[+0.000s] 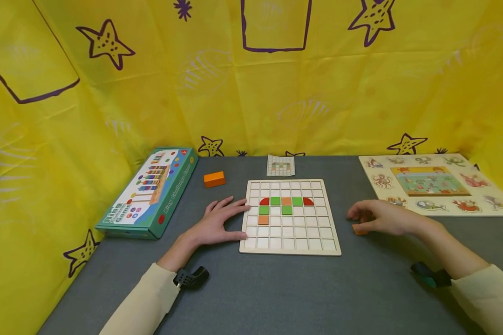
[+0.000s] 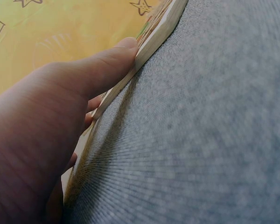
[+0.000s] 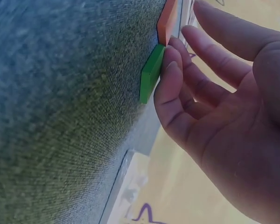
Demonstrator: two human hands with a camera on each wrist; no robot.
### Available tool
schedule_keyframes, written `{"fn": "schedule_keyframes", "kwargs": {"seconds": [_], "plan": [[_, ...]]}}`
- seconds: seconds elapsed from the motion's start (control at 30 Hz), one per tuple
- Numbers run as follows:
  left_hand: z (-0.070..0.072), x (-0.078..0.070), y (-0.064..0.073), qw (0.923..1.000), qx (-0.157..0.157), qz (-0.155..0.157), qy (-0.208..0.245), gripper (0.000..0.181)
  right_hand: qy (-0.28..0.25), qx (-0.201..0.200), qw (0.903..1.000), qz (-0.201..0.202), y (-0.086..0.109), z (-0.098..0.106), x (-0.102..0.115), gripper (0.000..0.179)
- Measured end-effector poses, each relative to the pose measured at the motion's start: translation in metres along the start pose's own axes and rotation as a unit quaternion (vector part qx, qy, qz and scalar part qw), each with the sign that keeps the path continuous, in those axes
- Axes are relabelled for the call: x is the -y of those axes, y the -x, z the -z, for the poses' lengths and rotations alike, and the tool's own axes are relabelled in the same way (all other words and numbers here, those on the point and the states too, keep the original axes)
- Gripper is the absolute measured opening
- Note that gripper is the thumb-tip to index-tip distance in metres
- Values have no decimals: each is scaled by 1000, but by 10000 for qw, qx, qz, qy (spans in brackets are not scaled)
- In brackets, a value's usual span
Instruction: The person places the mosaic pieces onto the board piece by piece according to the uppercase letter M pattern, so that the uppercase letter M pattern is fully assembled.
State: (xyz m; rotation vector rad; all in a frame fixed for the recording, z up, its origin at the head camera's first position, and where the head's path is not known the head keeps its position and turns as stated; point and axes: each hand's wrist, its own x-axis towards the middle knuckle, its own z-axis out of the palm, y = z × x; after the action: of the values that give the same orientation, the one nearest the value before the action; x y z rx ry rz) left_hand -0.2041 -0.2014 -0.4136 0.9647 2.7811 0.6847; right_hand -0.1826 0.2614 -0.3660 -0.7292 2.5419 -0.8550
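Observation:
My left hand (image 1: 219,223) rests at the left edge of a pale wooden grid board (image 1: 293,243), its fingers spread and its thumb on the rim; the left wrist view shows the thumb (image 2: 102,65) touching that edge. On the board lie red rounded tiles (image 1: 264,201), several green tiles (image 1: 264,211) and orange tiles (image 1: 263,220). Right of the board, my right hand (image 1: 387,216) hovers low over a loose orange tile (image 1: 359,230). In the right wrist view its bent fingers are beside a green tile (image 3: 151,74) and the orange tile (image 3: 166,21), with thumb and index apart.
A small pattern card (image 1: 281,166) lies behind the board. An orange block (image 1: 214,179) is at its back left, near a green game box (image 1: 167,204). At the right lies a sea-animal puzzle board (image 1: 438,184). A yellow cloth (image 1: 251,102) hangs behind the grey table (image 1: 276,298).

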Motion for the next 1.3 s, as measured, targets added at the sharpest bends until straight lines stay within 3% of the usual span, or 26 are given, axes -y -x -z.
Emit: {"fn": "schedule_keyframes", "kwargs": {"seconds": [0.2,0.5,0.7,1.3], "plan": [[0,1,0,10000,19,-38,10,79,321,-198,9990,234,3,-3,-4,32],[2,0,1,10000,86,38,24,81,459,-252,9973,507,3,-6,-5,16],[2,-2,1,10000,33,6,16,79,483,-389,9960,650,1,-9,-4,15],[3,-3,2,10000,-38,-10,41,77,550,-740,9952,341,8,-1,-10,29]]}}
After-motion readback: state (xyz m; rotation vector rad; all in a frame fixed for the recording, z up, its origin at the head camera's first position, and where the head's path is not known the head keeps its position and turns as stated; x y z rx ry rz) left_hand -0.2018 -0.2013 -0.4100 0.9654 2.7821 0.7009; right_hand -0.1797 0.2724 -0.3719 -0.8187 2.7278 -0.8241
